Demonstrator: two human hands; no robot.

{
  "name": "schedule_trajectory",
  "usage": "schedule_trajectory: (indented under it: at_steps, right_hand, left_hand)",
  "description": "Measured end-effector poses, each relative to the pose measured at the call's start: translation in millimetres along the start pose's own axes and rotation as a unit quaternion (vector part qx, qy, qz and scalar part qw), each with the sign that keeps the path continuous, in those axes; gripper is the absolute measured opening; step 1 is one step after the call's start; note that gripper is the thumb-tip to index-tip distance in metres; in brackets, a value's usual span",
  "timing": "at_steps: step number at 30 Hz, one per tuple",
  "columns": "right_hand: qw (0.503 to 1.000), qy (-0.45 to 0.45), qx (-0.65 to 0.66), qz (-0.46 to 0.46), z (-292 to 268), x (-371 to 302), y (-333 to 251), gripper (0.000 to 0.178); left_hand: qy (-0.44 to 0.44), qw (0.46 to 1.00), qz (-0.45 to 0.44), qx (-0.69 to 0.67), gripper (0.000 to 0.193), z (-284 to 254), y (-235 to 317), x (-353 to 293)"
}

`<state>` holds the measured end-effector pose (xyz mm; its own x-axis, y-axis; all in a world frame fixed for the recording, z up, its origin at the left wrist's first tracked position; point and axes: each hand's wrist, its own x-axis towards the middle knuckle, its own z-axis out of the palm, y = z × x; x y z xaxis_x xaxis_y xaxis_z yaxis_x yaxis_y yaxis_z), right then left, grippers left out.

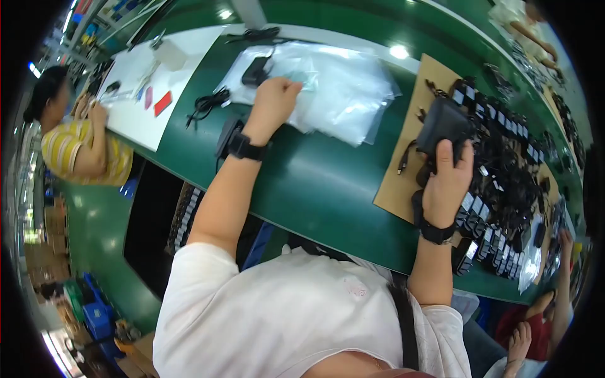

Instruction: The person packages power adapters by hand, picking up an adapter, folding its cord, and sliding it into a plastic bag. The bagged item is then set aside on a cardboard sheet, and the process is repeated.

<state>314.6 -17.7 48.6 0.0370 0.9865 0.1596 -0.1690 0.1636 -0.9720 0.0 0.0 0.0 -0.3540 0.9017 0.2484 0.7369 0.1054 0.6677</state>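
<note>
My right hand (449, 183) grips a black power adapter (443, 123) with its cord hanging, above a brown cardboard sheet (403, 164). My left hand (273, 102) reaches forward and pinches the edge of a clear plastic bag on a pile of such bags (343, 88). A black adapter (254, 71) lies on the far side of that pile. Both wrists wear black bands.
A large heap of black adapters with white labels (504, 183) covers the right of the green table (315, 183). A coiled black cable (208, 104) lies left of the bags. A white sheet (135, 107) holds small items; a person in a yellow striped shirt (79, 151) sits at far left.
</note>
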Motion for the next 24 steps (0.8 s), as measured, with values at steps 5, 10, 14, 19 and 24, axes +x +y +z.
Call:
schedule_trajectory:
  at_steps: [5,10,14,19,24]
  right_hand:
    - [0.999,0.044,-0.016,-0.013,19.3,-0.1,8.5,0.040]
    - [0.980,-0.054,0.183,0.060,4.1,10.4,6.2,0.034]
    - [0.938,-0.122,0.293,0.138,24.7,13.5,-5.4,0.032]
    - [0.987,-0.058,0.132,0.065,53.2,25.3,20.7,0.032]
    - [0.994,-0.069,-0.060,-0.063,57.9,20.8,0.9,0.044]
  left_hand:
    - [-0.143,0.978,-0.096,-0.116,0.021,-21.6,15.6,15.5]
    - [-0.156,0.968,-0.094,-0.174,0.039,-4.8,73.6,5.3]
    - [-0.135,0.981,0.125,-0.062,0.048,33.1,86.2,-23.2]
    - [-0.129,0.971,0.168,-0.107,0.045,39.4,106.9,-50.3]
    - [-0.117,0.939,-0.049,-0.320,0.040,36.6,82.5,-30.9]
